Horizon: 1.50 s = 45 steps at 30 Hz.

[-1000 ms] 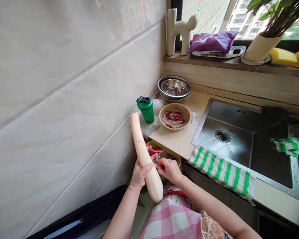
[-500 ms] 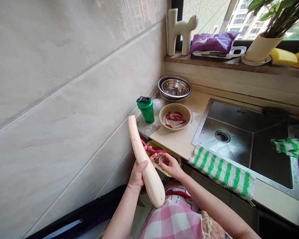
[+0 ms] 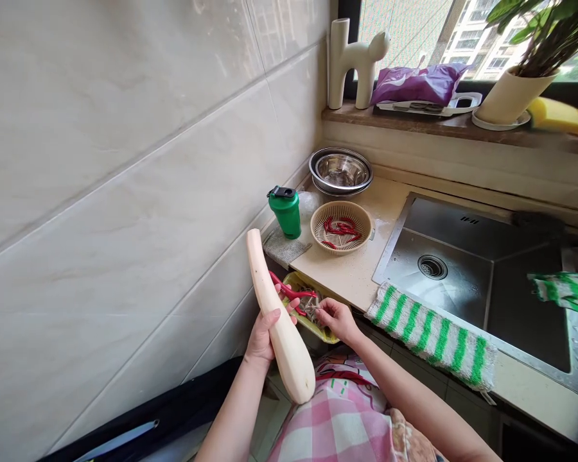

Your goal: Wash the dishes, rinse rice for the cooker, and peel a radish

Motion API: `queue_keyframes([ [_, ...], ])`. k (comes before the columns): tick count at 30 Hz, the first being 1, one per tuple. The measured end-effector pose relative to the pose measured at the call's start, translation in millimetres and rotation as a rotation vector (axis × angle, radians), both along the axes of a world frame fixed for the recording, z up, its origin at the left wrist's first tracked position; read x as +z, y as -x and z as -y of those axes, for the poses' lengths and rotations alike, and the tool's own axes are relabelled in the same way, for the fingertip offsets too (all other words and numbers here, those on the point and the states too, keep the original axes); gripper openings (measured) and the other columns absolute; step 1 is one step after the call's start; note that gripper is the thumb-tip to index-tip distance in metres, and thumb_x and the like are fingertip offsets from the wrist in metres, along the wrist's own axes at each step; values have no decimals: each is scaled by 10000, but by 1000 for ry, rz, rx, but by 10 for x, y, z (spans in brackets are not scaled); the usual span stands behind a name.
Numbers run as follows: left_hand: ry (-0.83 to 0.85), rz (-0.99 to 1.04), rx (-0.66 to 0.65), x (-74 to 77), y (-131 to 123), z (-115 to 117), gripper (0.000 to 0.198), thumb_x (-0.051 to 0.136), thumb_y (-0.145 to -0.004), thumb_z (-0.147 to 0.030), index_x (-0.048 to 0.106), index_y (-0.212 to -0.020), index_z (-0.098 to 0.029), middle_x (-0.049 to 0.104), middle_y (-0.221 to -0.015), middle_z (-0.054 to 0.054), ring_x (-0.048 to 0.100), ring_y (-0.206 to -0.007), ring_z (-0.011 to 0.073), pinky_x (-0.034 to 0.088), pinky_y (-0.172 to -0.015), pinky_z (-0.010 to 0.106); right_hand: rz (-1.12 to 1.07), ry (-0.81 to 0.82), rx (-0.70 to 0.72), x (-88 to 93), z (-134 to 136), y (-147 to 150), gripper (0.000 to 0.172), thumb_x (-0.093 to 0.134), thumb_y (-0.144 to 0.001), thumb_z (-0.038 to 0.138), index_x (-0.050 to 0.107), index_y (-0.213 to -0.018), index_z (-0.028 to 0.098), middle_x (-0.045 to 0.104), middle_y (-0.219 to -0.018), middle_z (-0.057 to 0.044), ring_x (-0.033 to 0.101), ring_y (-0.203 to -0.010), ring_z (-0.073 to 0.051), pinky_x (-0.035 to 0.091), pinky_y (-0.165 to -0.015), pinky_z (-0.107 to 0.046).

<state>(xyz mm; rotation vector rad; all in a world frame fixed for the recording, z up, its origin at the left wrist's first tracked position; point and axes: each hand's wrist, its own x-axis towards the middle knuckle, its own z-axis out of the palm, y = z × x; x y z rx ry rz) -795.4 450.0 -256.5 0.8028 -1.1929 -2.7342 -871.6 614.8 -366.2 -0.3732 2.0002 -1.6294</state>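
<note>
My left hand [image 3: 262,337] is wrapped round a long, pale, peeled squash [image 3: 289,350], its thick end down near my apron and its thin end up towards the wall. A red-handled peeler [image 3: 289,292] sticks out behind the squash, lying in the fingers of the same hand. Close to the peeler's head, my right hand [image 3: 338,319] is pinched; whatever is between its fingertips is too small to name. Under both hands is a bin lined with a yellow bag [image 3: 328,336], with scraps inside, partly covered by the hands.
On the counter stand a beige colander [image 3: 318,234] with red chillies [image 3: 343,228], a green shaker bottle [image 3: 288,215] and stacked steel bowls [image 3: 341,172]. A striped cloth [image 3: 431,333] hangs over the front edge of the sink [image 3: 455,256]. The tiled wall [image 3: 149,224] rises at left.
My right hand has drawn slightly right, away from the peeler's head, with its fingers still pinched. More of the bin's scraps shows. The view has shifted a little.
</note>
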Motion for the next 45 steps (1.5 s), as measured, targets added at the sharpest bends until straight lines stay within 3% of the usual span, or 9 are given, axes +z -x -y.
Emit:
queue_keyframes([
  [5,64,-10,-10,-31,0,27,663,711,-695,-227,477,-1314,-274,529,-1353,75,637,-1048,261,557,-692,272,-195,-532,291,-183,-71,84,511,599,-746,134,557,-1250,210,691,-783,-36,634,-725,-188,430,-644,-252],
  [8,121,38,-77,-35,0,42,713,741,-667,-229,461,-1323,-238,596,-1258,113,689,-836,213,546,-635,274,-316,-743,234,-38,-100,206,269,513,-858,213,664,-1080,199,709,-859,-98,653,-800,-225,437,-678,-287],
  [12,150,72,-171,-24,-12,32,685,765,-631,-223,502,-1264,-211,606,-1239,125,690,-823,217,530,-607,267,-289,-390,145,353,-38,385,336,467,-902,457,672,-955,197,704,-836,-79,643,-785,-216,469,-701,-311],
  [16,140,99,-335,-48,-27,-11,703,782,-601,-229,501,-1243,-175,687,-1006,117,689,-816,229,522,-598,259,41,178,422,628,93,468,430,607,-799,449,590,-1150,202,691,-948,-43,639,-820,-189,511,-712,-306],
  [20,92,108,-487,-52,-41,-32,798,792,-589,-243,440,-1301,-161,691,-894,97,695,-725,211,518,-584,252,235,261,568,646,125,426,270,705,-692,311,630,-922,191,649,-768,16,591,-640,-136,488,-576,-248],
  [24,49,102,-555,-12,-94,16,752,777,-606,-260,453,-1281,-186,614,-1157,144,701,-858,286,531,-571,259,381,241,380,418,15,362,287,739,-621,282,588,-845,183,629,-682,41,559,-555,-114,452,-508,-222],
  [31,64,166,-546,-66,-350,103,517,683,-706,-291,461,-1159,-178,645,-947,92,698,-650,231,533,-510,276,418,386,-589,360,-83,326,358,670,-709,512,463,-810,237,640,-626,30,575,-521,-135,481,-494,-250],
  [38,8,219,-587,-243,-460,4,738,668,-707,-295,296,-1341,-236,641,-793,38,680,-575,222,517,-474,276,254,589,-372,837,439,-181,354,611,-803,540,485,-884,220,662,-737,1,594,-543,-133,509,-529,-272],
  [45,-15,183,-637,-164,-644,27,842,683,-673,-288,257,-1398,-339,638,-787,-5,647,-543,179,452,-442,230,221,461,-512,364,456,91,386,545,-808,576,490,-897,203,642,-642,-7,603,-530,-163,504,-541,-294],
])
